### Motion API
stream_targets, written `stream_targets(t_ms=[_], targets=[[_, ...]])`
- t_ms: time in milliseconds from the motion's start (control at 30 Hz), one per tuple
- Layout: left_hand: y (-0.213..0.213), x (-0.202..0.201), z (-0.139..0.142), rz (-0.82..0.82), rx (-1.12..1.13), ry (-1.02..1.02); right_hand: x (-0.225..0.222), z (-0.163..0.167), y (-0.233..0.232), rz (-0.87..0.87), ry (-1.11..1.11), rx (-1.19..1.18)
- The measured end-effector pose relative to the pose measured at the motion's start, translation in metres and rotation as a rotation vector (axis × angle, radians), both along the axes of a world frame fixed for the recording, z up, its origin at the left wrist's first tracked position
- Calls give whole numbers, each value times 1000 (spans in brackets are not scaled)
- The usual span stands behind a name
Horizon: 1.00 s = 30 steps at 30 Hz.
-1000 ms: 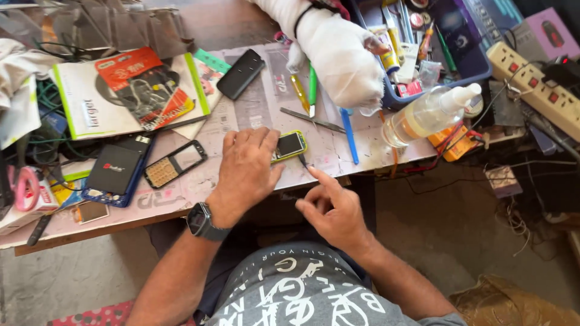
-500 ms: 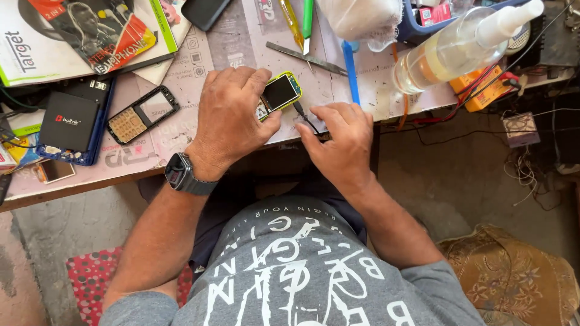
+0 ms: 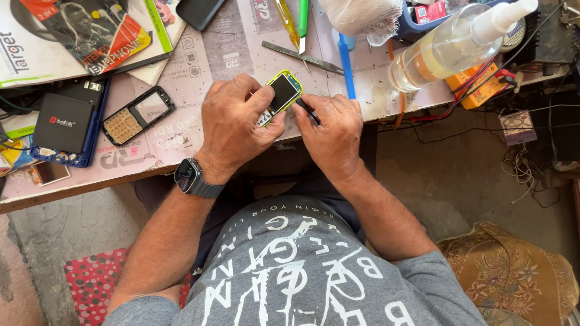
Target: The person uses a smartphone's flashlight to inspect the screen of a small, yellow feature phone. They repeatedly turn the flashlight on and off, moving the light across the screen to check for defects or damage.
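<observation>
At the near edge of the counter (image 3: 199,66), a small phone with a yellow-green frame (image 3: 283,92) lay screen-up, pinned under the left hand (image 3: 237,124), whose fingers curled over its lower half and whose thumb pressed the side, apparently to keep it from sliding. The right hand (image 3: 331,128) was closed around a thin dark tool (image 3: 306,108), its tip set against the phone's right edge, as though working at the seam; how far it went in I could not tell. A dark smartwatch (image 3: 187,177) sat on the left wrist. Just beyond the hands lay a blue pen-like tool (image 3: 345,60) and a flat metal strip (image 3: 301,57), close enough to grab. Off to the left rested a black keypad housing (image 3: 138,113) and a dark battery pack (image 3: 63,124); to the right, a clear spray bottle (image 3: 447,45) lay on its side near an orange box (image 3: 477,87).
</observation>
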<state>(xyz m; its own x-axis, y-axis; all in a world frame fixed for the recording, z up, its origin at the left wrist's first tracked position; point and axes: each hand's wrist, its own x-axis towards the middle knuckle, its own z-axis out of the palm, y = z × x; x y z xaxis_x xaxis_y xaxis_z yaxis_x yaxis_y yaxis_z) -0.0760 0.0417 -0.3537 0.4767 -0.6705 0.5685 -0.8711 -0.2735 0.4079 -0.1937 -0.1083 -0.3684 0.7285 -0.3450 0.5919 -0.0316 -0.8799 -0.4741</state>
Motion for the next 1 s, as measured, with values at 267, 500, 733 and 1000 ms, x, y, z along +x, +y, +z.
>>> stream_targets(t_ms=[267, 500, 733, 1000], targets=[[0, 1, -2, -5, 0, -19, 4, -5, -3, 30, -84, 28], [-2, 1, -3, 5, -25, -18, 6, -5, -5, 41, -103, 28], [-4, 3, -2, -18, -83, -11, 8, -4, -7, 60, -99, 43], [-6, 6, 2, -11, -93, -10, 11, -6, -9, 56, -125, 33]])
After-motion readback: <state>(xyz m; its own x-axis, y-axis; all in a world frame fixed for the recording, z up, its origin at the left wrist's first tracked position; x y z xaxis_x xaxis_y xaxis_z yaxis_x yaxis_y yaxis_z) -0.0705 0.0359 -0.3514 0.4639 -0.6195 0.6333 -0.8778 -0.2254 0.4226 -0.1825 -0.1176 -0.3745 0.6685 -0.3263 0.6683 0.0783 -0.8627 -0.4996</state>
